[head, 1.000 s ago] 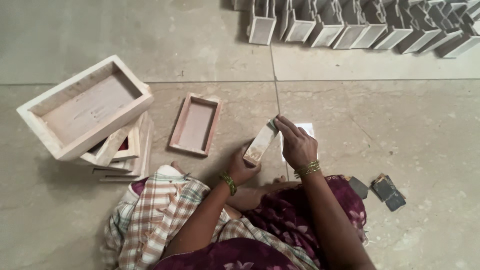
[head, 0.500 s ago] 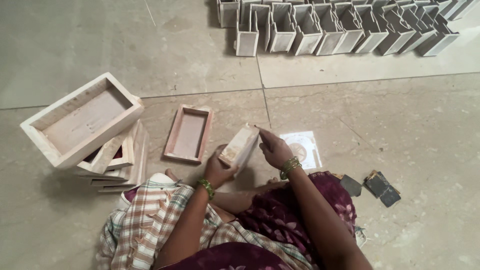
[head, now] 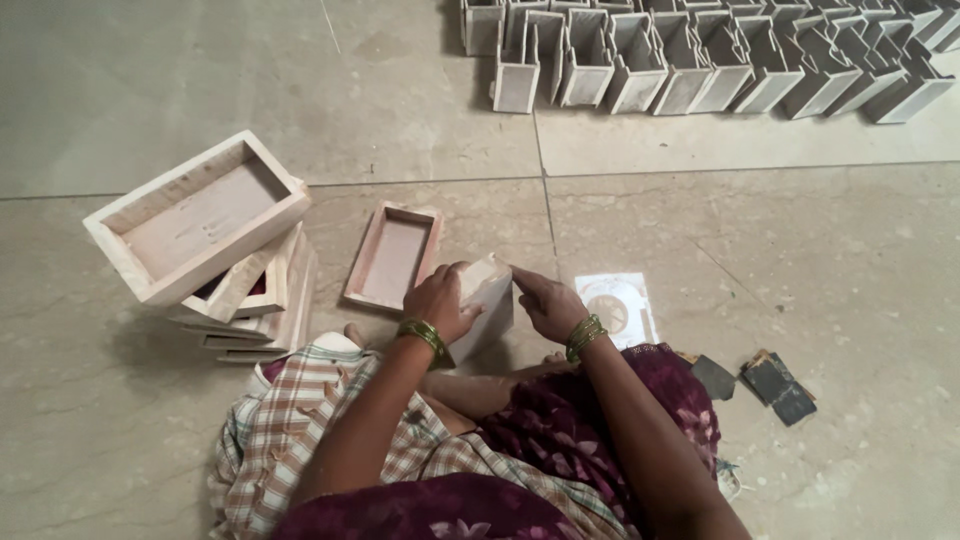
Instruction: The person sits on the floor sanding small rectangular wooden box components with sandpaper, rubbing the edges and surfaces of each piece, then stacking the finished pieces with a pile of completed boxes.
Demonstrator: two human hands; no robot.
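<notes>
I sit on the floor and hold a small pale wooden box (head: 486, 300) upright in front of my knees. My left hand (head: 440, 300) wraps its left side and my right hand (head: 545, 303) presses against its right side. Just left of it a shallow pinkish wooden tray (head: 392, 257) lies flat on the tiles. A white paper sheet with a round print (head: 617, 306) lies right of my right hand.
A leaning stack of wooden trays (head: 250, 300) with a big open box (head: 196, 215) on top stands at my left. Several finished boxes (head: 700, 60) line the far floor. Dark sandpaper pieces (head: 775, 385) lie at my right.
The box has turned and come lower and leftwards between my hands, now held nearer my knees. My view has shifted, showing more of the row of boxes.
</notes>
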